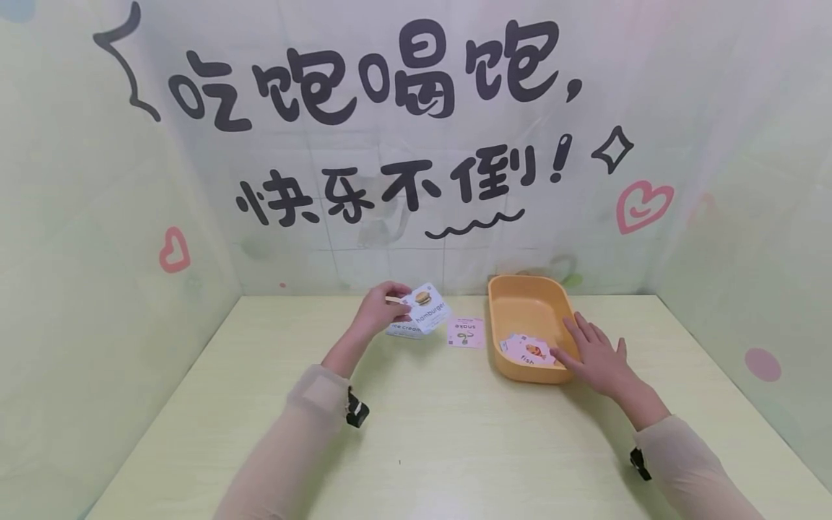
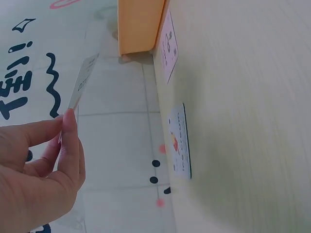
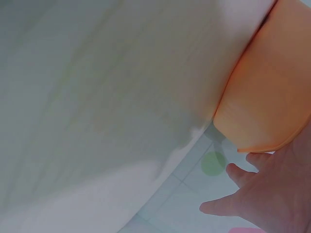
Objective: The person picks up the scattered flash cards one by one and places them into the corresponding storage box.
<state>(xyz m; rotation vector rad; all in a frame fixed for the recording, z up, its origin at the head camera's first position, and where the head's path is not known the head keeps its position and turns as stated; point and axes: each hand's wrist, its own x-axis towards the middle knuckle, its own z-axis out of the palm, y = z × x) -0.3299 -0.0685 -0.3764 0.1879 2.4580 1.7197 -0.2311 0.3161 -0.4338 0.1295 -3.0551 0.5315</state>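
A white card printed "hamburger" (image 1: 429,306) is pinched between the thumb and fingers of my left hand (image 1: 382,309). In the left wrist view the same card (image 2: 83,80) shows nearly edge-on, raised off the table. Beneath it lies an "ice cream" card (image 1: 406,331), partly covered from the head view. A pink "snake" card (image 1: 465,334) lies to its right, upside down to me. My right hand (image 1: 599,355) spreads its fingers over the right rim of an orange tray (image 1: 526,307). Inside the tray's near end, a pink "fish" card (image 1: 529,349) tops other cards.
The pale wooden table (image 1: 416,433) meets a printed wall sheet (image 1: 390,267) right behind the tray and cards. Further sheets stand along the left and right sides. A black band device (image 1: 356,409) sits on my left wrist.
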